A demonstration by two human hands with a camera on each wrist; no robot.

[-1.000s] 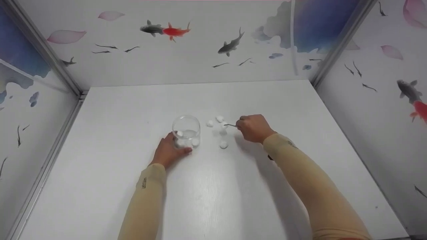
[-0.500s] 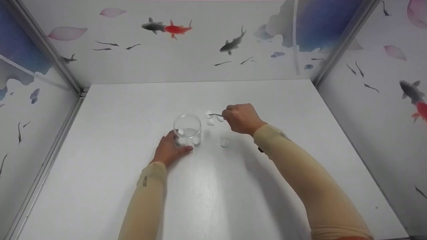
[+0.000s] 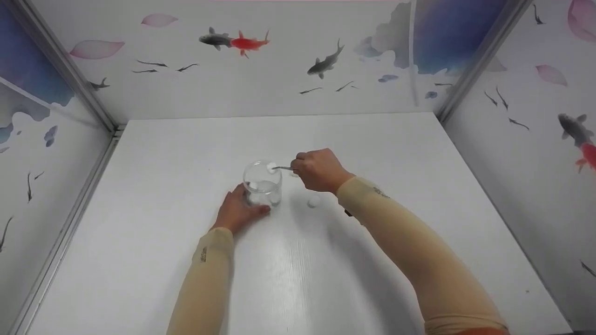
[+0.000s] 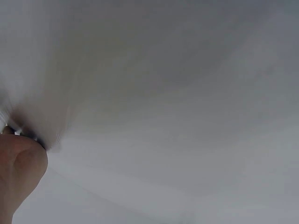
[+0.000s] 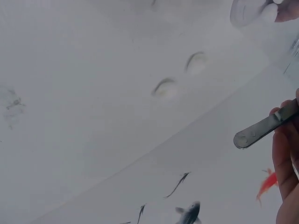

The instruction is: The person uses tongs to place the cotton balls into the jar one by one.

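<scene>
Long beige sleeves (image 3: 202,293), small dark lettering (image 3: 203,254)

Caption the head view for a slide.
Left hand grips a clear jar; right hand holds tweezers with a white ball.

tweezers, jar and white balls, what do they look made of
Tweezers: probably steel, being grey with a smooth metallic sheen. Jar: clear, glossy plastic or glass, see-through with a shiny rim. White balls: perhaps cotton, looking matte and soft-edged; foam is possible.
</scene>
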